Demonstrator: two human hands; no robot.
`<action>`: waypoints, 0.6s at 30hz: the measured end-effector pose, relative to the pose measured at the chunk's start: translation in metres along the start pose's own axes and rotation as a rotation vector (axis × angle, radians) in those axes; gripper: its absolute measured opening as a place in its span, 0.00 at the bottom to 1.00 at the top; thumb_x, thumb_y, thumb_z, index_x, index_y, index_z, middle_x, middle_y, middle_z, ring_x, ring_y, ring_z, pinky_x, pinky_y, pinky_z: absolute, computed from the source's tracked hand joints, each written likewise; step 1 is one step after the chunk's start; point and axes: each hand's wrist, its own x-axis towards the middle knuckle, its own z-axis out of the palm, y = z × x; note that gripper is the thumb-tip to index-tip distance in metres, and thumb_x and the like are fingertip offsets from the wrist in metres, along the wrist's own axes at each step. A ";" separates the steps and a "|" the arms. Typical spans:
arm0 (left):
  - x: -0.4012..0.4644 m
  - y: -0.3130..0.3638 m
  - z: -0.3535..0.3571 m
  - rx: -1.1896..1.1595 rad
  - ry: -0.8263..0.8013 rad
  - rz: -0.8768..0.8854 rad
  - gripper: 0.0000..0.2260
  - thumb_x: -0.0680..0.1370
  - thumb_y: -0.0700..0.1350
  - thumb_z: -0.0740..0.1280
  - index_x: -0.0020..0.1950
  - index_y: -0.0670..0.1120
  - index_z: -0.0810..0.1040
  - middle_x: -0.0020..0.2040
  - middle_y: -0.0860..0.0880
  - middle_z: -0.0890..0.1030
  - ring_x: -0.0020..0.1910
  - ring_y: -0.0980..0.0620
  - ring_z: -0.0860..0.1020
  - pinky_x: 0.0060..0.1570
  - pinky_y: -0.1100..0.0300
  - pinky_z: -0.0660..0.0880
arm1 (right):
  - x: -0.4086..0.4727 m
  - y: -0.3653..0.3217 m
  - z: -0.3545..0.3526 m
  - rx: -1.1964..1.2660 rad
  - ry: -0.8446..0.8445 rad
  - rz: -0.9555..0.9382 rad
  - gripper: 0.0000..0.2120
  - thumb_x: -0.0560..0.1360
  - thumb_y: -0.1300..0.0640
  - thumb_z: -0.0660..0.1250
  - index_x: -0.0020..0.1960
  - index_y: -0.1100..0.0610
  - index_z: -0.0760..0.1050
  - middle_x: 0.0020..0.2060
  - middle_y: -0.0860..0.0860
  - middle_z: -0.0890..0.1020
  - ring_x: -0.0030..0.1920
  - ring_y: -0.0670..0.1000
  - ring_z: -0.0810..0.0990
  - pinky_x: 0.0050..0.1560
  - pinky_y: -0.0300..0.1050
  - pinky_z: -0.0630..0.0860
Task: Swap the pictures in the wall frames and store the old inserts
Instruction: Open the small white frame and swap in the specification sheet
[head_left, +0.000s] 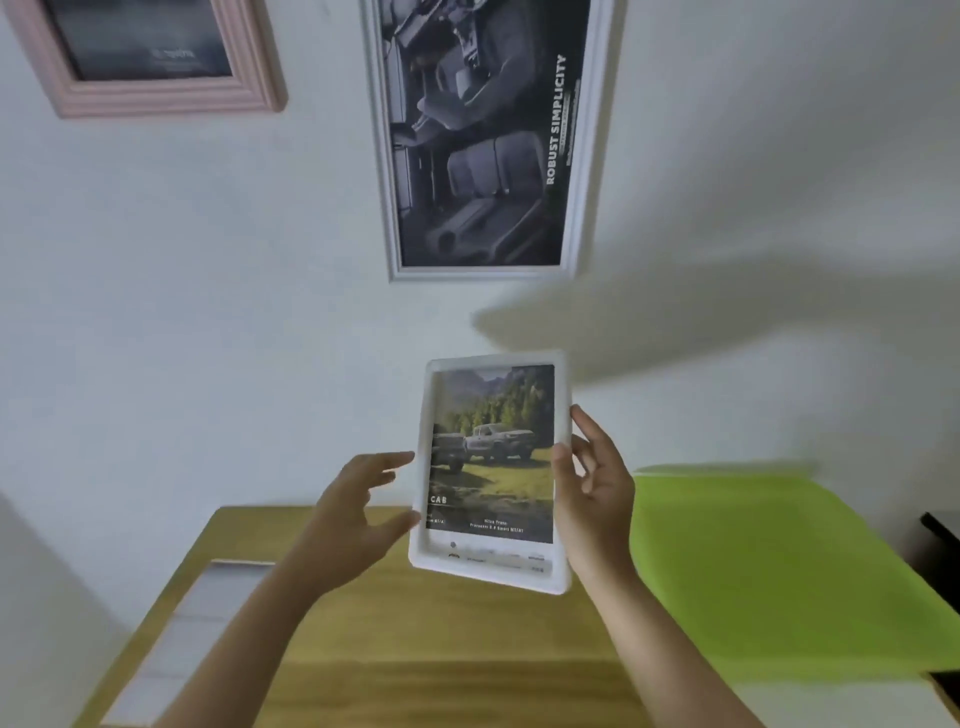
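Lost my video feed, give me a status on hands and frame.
Right hand grips white frame by its right edge; left hand open at left edge. Truck picture inside. Wooden table below, nothing blocking.

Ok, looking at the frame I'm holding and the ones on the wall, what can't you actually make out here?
- Head view: the white frame faces the camera, so its back and clips are hidden.
- Small print under its truck picture is blurred.
- The pink frame is cut off by the top and left edges; its picture is dark and unreadable.
- The wall frame with the car interior runs off the top edge.
- Right hand: the frame hides whether its thumb grips.
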 end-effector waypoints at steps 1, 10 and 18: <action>-0.005 0.000 0.003 -0.042 0.032 -0.013 0.21 0.71 0.41 0.73 0.59 0.58 0.73 0.60 0.56 0.76 0.57 0.66 0.74 0.62 0.59 0.69 | -0.012 0.007 0.003 -0.024 -0.020 0.008 0.16 0.77 0.63 0.64 0.64 0.53 0.72 0.55 0.54 0.81 0.45 0.47 0.82 0.38 0.33 0.75; -0.042 0.035 0.034 -0.298 -0.008 -0.070 0.15 0.75 0.44 0.69 0.61 0.55 0.76 0.57 0.58 0.79 0.52 0.58 0.81 0.48 0.62 0.79 | -0.102 0.016 0.026 -0.119 -0.194 -0.001 0.20 0.74 0.65 0.67 0.62 0.48 0.72 0.47 0.34 0.81 0.41 0.42 0.81 0.43 0.34 0.77; -0.058 0.024 0.033 -0.254 0.171 -0.148 0.13 0.74 0.44 0.70 0.54 0.60 0.79 0.50 0.57 0.81 0.42 0.54 0.81 0.46 0.56 0.80 | -0.125 0.008 0.025 0.099 -0.358 0.255 0.18 0.72 0.64 0.68 0.59 0.48 0.77 0.53 0.46 0.83 0.55 0.48 0.82 0.48 0.43 0.79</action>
